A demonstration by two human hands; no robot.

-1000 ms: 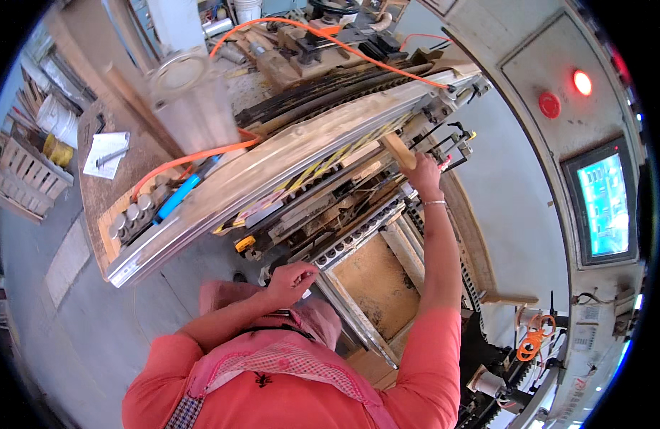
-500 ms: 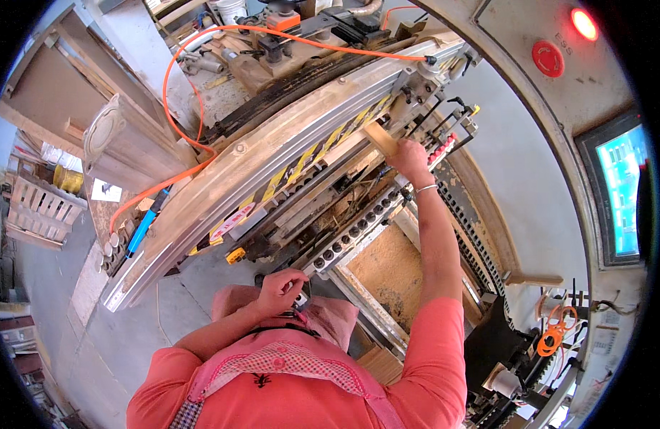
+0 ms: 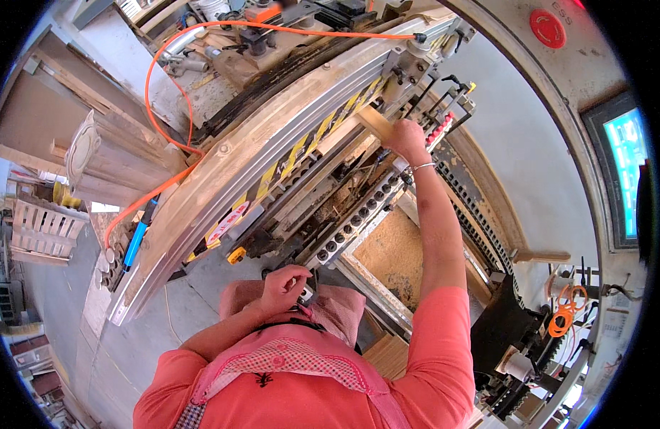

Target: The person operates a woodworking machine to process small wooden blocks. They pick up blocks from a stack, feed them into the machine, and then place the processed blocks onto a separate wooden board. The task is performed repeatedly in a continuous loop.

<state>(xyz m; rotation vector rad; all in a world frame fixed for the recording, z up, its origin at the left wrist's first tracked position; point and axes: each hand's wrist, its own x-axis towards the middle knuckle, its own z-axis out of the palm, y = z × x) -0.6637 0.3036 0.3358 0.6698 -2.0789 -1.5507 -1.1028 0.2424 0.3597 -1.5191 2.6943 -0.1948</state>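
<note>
My right hand [image 3: 408, 140] reaches far forward over the woodworking machine. Its fingers are closed on the near end of a pale wooden block [image 3: 375, 124], whose other end lies by the yellow-and-black striped rail [image 3: 301, 151]. My left hand [image 3: 282, 289] is drawn in close to my apron [image 3: 280, 347], with its fingers curled. Beside it is a small grey-metal part [image 3: 306, 294]; whether the fingers grip anything is hidden.
A row of black knobs [image 3: 355, 222] runs along the machine, beside a bay of sawdust [image 3: 390, 257]. An orange air hose [image 3: 301, 30] loops over the long beam [image 3: 233, 146]. A control panel with a red stop button [image 3: 548, 28] and lit screen [image 3: 625, 171] stands right.
The whole view has shifted slightly as my head moved. My right hand keeps its hold on the wooden block, and my left hand stays by the apron.
</note>
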